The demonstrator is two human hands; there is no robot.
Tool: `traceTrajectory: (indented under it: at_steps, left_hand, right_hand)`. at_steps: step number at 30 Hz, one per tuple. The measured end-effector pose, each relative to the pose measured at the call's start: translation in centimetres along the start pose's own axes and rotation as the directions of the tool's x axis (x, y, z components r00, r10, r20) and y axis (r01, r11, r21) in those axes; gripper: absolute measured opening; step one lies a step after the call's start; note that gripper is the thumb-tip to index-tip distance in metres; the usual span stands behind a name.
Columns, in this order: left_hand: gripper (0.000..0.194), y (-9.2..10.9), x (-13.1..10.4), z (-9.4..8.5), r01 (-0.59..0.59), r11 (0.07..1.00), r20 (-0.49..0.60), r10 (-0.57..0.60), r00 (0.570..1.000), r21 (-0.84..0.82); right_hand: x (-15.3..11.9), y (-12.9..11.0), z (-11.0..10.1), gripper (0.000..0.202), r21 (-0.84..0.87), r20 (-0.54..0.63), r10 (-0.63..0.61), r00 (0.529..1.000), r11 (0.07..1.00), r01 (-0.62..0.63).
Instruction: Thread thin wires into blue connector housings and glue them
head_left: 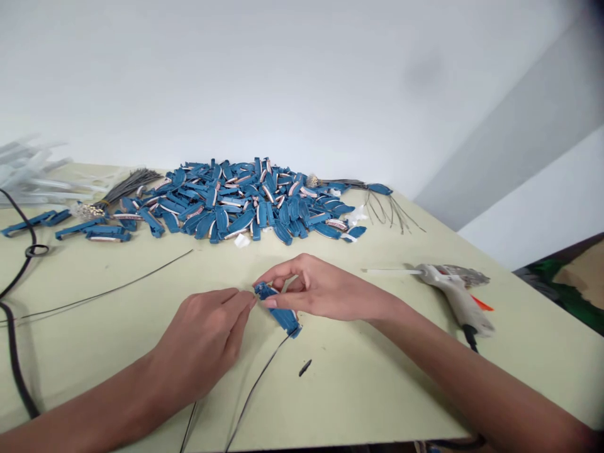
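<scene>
A blue plastic part (279, 311) with a pale edge is held at a slant between the thumb and fingers of my right hand (314, 288). A thin dark wire (257, 380) runs from its lower end to the table's front edge. My left hand (212, 327) has its fingers pinched together at the part's upper left end; what is between the fingertips is too small to make out. Just below the part, a small black piece (305, 367) lies on the table.
Blue parts (231, 201) form a large heap at the back, with wire bundles (127, 189) beside it. A glue gun (455, 292) lies at right. Black cable (14, 352) and a thin wire (108, 291) cross the left side. Clear sticks (42, 176) lie back left, on the table (377, 390).
</scene>
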State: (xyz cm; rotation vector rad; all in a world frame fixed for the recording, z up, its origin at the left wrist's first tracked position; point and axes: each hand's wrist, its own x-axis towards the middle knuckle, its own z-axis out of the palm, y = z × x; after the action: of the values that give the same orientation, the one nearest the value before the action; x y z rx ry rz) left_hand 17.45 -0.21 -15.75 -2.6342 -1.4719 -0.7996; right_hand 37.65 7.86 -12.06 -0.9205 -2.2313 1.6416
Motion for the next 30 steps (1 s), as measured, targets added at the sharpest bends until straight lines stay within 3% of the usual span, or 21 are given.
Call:
traceTrajectory:
  at_steps: [5, 10, 18, 30]
  left_hand:
    - [0.031, 0.1, 0.0, -0.3, -0.090, 0.992, -0.013, 0.092, 0.996, 0.090]
    - [0.029, 0.0, -0.2, -0.2, -0.158, 0.972, -0.014, 0.163, 0.986, 0.173]
    - [0.028, 0.0, -0.2, -0.3, -0.219, 0.918, -0.038, 0.245, 0.969, 0.332]
    - [0.039, 0.5, -0.3, -0.4, -0.239, 0.839, 0.020, 0.263, 0.965, 0.488]
  right_hand:
    - [0.0, 0.2, 0.1, 0.033, 0.044, 0.022, -0.008, 1.000, 0.999, 0.007]
    - [0.2, 0.8, 0.5, 0.036, 0.077, -0.031, 0.013, 0.999, 0.997, -0.010]
    - [0.1, 1.2, 0.7, 0.022, 0.090, -0.055, -0.006, 0.998, 0.996, 0.011]
    - [0.2, 1.1, 1.0, 0.030, 0.097, -0.078, -0.027, 0.997, 0.995, 0.034]
